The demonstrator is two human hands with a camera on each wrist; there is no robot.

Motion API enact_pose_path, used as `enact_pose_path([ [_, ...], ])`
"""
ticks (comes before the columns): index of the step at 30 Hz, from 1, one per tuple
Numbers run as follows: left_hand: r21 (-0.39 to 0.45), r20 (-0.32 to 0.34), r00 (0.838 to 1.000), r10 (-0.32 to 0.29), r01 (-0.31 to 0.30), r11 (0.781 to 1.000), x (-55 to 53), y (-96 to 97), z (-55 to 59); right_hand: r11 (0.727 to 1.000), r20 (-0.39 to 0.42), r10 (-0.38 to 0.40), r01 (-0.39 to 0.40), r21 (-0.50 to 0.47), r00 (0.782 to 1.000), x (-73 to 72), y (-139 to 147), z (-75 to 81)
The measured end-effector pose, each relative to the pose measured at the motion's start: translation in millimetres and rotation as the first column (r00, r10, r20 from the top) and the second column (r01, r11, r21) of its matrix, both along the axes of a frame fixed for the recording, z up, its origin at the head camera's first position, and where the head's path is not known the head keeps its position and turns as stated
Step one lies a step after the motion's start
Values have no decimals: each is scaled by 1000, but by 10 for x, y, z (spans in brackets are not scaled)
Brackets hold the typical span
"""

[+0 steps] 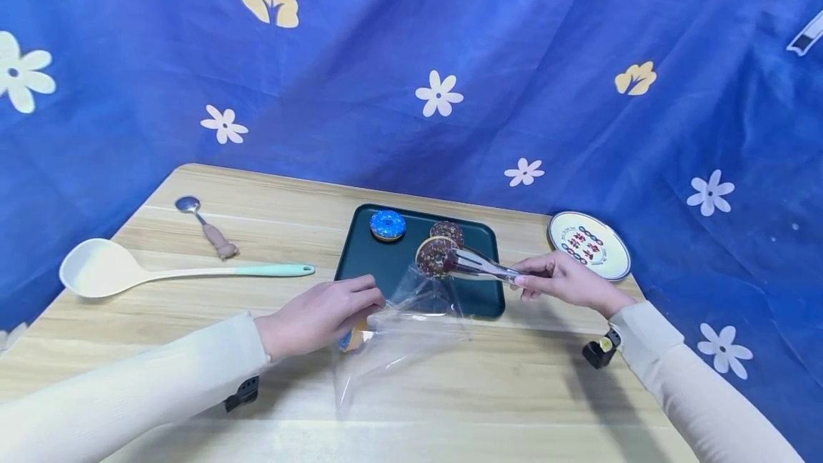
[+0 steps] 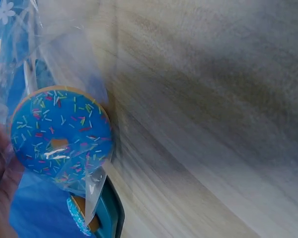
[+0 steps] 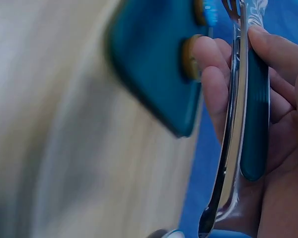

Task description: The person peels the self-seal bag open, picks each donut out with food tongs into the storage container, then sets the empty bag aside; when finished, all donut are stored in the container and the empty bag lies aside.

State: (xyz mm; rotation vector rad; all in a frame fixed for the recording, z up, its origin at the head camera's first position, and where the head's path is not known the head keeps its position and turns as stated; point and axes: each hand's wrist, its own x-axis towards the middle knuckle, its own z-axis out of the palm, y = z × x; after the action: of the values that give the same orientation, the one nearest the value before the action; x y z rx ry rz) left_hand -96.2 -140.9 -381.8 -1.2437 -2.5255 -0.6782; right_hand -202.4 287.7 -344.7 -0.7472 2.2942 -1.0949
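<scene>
My left hand (image 1: 324, 314) pinches the top of a clear plastic bag (image 1: 401, 349) at the near side of the dark green tray (image 1: 379, 259). Inside that bag, a blue donut with colored sprinkles (image 2: 64, 119) shows close up in the left wrist view. Metal tongs (image 1: 484, 267) are gripped in my right hand (image 1: 566, 281), thumb on one side and fingers on the other. Their tips clasp a chocolate donut with sprinkles (image 1: 429, 256), which overlaps the tray beyond the bag's opening. Another chocolate donut (image 1: 450, 230) is partly hidden behind it. A blue donut (image 1: 387, 224) lies at the tray's far left.
On the left of the wooden table (image 1: 270, 391) lie a white ladle with a mint handle (image 1: 186, 274) and a small spoon with a brown figure handle (image 1: 212, 231). A printed white plate (image 1: 594, 249) sits at the right edge. Behind hangs a blue flowered cloth (image 1: 360, 106).
</scene>
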Motion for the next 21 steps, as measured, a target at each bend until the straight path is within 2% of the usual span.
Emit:
enact_pose_path([
  [7, -3, 11, 1000, 4, -4, 1000, -1, 8, 0, 998, 7, -61, 61, -14, 998, -97, -67, 246],
  [10, -5, 23, 1000, 5, -5, 1000, 3, -3, 6, 997, 8, -71, 71, -11, 997, -144, -127, 286],
  [14, -16, 51, 999, 5, -4, 1000, 10, -4, 24, 999, 20, -36, 36, 4, 999, -203, -263, 217],
  [21, -34, 60, 998, -8, 10, 999, 10, 1, 40, 998, 103, 41, -45, 41, 994, -299, -614, -48],
])
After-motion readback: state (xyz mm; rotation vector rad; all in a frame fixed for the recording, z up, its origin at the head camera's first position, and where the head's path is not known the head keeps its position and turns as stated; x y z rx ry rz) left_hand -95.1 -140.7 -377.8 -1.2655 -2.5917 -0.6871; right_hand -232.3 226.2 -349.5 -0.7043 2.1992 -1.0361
